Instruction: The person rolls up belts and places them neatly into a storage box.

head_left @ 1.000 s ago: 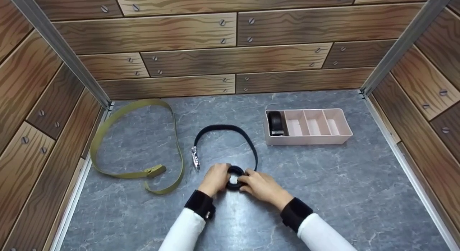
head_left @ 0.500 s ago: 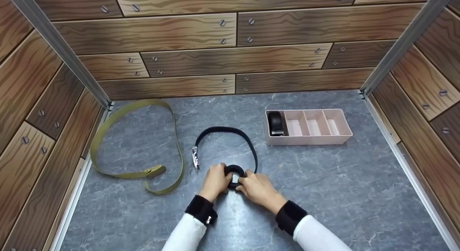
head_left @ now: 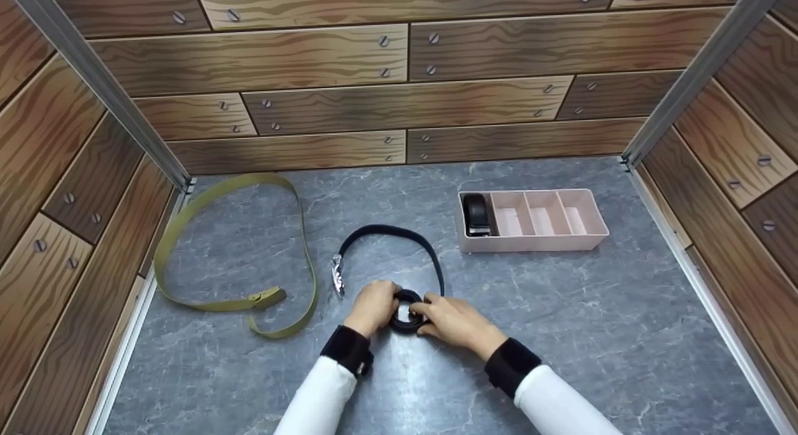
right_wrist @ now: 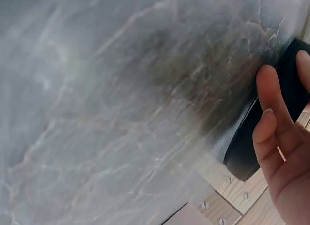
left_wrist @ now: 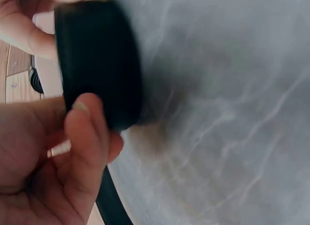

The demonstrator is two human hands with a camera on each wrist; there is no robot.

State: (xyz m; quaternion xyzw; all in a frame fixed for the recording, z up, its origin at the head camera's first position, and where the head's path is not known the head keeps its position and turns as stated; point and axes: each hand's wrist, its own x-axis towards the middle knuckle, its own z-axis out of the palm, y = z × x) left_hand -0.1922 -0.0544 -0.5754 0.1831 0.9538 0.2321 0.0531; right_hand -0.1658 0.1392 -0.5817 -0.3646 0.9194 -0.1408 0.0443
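Observation:
A black belt (head_left: 394, 230) is partly wound into a small coil at the front middle of the table. Its loose part arcs out behind the coil to a silvery buckle (head_left: 337, 275) on the left. My left hand (head_left: 374, 307) holds the coil's left side, its fingers curled about the band (left_wrist: 99, 60) in the left wrist view. From the right, my right hand (head_left: 458, 321) pinches the coil, thumb and index finger reaching into its ring. In the right wrist view, fingers (right_wrist: 271, 133) lie along the belt's dark edge.
An olive webbing belt (head_left: 163, 248) lies in a wide loop at the left, with its buckle (head_left: 268, 297) toward me. At the back right stands a pink divided tray (head_left: 536, 243), a rolled black belt (head_left: 477, 214) in its leftmost compartment. Wood-patterned walls (head_left: 312, 105) enclose the table.
The belt's loose arc has drawn slightly toward me as the coil turns between my hands. My right hand shifted in and back out. The olive belt and tray stay put.

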